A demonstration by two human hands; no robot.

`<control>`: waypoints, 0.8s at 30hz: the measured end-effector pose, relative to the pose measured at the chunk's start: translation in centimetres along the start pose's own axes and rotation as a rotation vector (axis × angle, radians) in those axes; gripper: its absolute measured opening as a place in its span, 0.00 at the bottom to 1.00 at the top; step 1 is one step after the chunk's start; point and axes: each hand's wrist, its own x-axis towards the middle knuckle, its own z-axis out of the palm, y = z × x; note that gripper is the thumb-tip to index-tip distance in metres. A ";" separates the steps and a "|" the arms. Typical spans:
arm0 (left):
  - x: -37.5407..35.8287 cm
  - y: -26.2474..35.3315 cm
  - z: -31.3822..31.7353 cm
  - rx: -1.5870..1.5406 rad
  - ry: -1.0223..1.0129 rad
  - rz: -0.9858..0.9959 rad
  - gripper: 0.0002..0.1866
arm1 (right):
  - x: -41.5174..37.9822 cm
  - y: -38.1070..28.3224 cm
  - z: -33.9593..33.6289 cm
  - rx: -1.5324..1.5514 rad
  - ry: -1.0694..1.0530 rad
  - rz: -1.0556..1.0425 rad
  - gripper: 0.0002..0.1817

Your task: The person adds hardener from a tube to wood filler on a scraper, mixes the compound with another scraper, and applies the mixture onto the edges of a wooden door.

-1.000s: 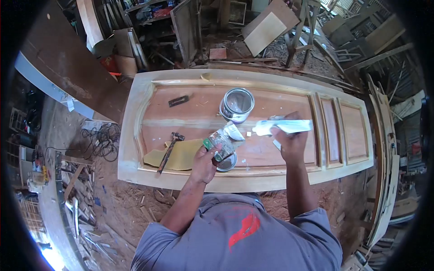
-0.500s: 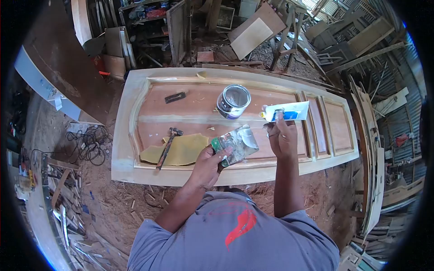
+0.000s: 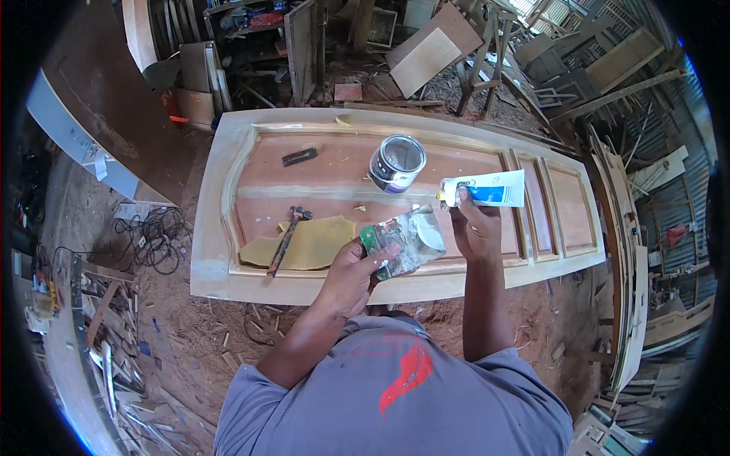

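While gripped in the left hand [image 3: 352, 275], with thumb across its face, a smeared card [image 3: 401, 239] sits tilted just over the near rail of the door [image 3: 220, 220], slightly farther right than half a second ago. Clamped in the right hand [image 3: 474, 228], fingers closed around its lower edge, a white-and-blue tube [image 3: 487, 188] points its yellow nozzle left toward the open tin [image 3: 397, 163], nearer the tin than before and a little higher above the panel. Well apart still: card and tube nozzle, with bare panel showing between them. Unmoved since the earlier frame: hammer [image 3: 287, 238] lying slantwise across the yellow sheet [image 3: 308, 245], at the left of the card; small dark block [image 3: 299, 156] near the far left corner of the big panel; tin upright near the far rail. Along the near edge, only a narrow strip of pale frame between hands and drop-off to the sawdust floor [image 3: 190, 342]. To the right, two narrow panels and one wider panel bare of tools, giving free surface past the tube. To the left, open panel between block and hammer. Beyond the far rail, stacked boards and frames crowding close; at the left, a tangle of cable [image 3: 152, 239] on the floor, just off the door's end.
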 end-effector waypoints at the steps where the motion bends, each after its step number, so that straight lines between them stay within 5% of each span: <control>1: -0.1 0.1 0.2 0.004 0.003 -0.009 0.20 | -0.1 0.0 0.0 -0.002 -0.014 0.004 0.09; 9: 0.0 -0.3 0.7 0.032 0.022 -0.035 0.20 | -0.4 -2.3 1.1 -0.104 -0.196 0.012 0.15; 24: 1.0 -0.8 1.1 0.087 -0.009 -0.043 0.20 | -0.2 -3.3 -1.6 -0.025 -0.201 0.191 0.15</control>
